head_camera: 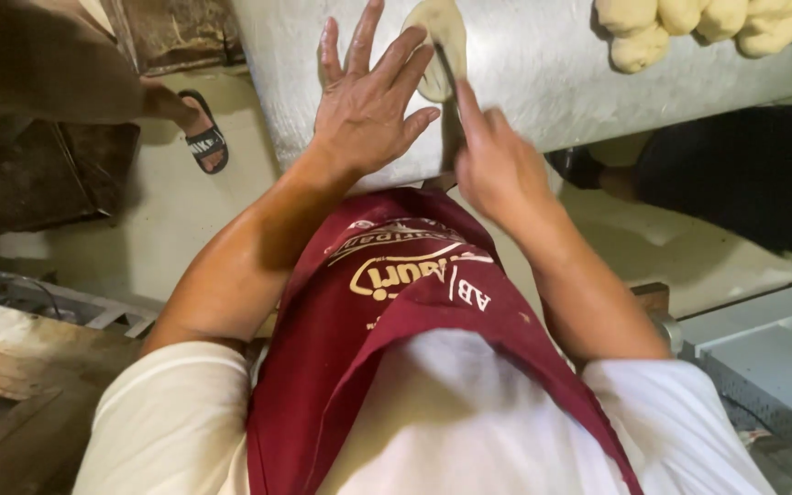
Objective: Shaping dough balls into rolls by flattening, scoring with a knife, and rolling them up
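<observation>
From the head camera, you are spreading your left hand (pixel 364 105) flat, fingers fanned wide and gripping nothing, over the near edge of the steel table (pixel 543 64). Your right hand (pixel 497 165) is pinching a thin dark blade (pixel 445 69) against the flattened dough disc (pixel 440 41) lying just beside your left fingertips. Dough balls (pixel 689 23) are sitting toward the table's far right corner.

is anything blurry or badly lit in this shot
Head view: the right hand is a little motion-blurred; the left hand, spread open, is sharp. Light glares pale off the metal table near the flat dough; the left edge and right-hand corner lie in deep shadow.
</observation>
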